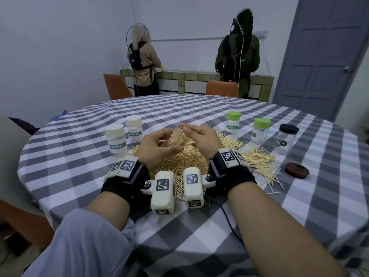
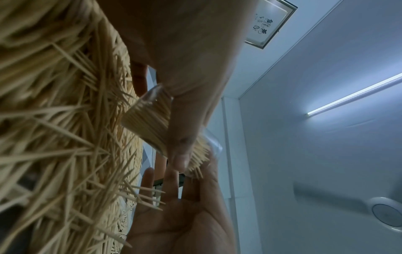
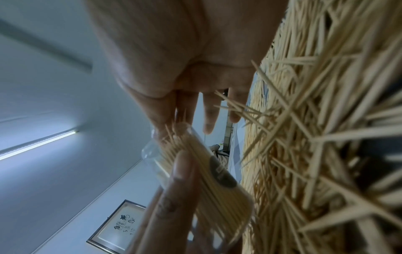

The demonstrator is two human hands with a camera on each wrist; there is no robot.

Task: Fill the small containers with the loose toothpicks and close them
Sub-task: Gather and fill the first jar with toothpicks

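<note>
My left hand (image 1: pixel 167 146) grips a clear small container (image 1: pixel 174 140) packed with toothpicks and holds it tilted above the loose toothpick pile (image 1: pixel 199 164). In the left wrist view my thumb lies across the container (image 2: pixel 145 123). My right hand (image 1: pixel 187 129) is at its mouth, its straight fingers touching the toothpick tips that stick out. The right wrist view shows the container (image 3: pixel 208 180) below my right hand's fingers (image 3: pixel 208 116). A loose brown lid (image 1: pixel 297 170) lies on the cloth to the right.
Two white-lidded containers (image 1: pixel 116 139) (image 1: pixel 134 128) stand to the left, two green-lidded ones (image 1: pixel 233 122) (image 1: pixel 260 130) and a dark-lidded jar (image 1: pixel 286 139) to the right. The round table (image 1: pixel 179 226) has a checked cloth. Two people stand at the far counter, behind two chairs.
</note>
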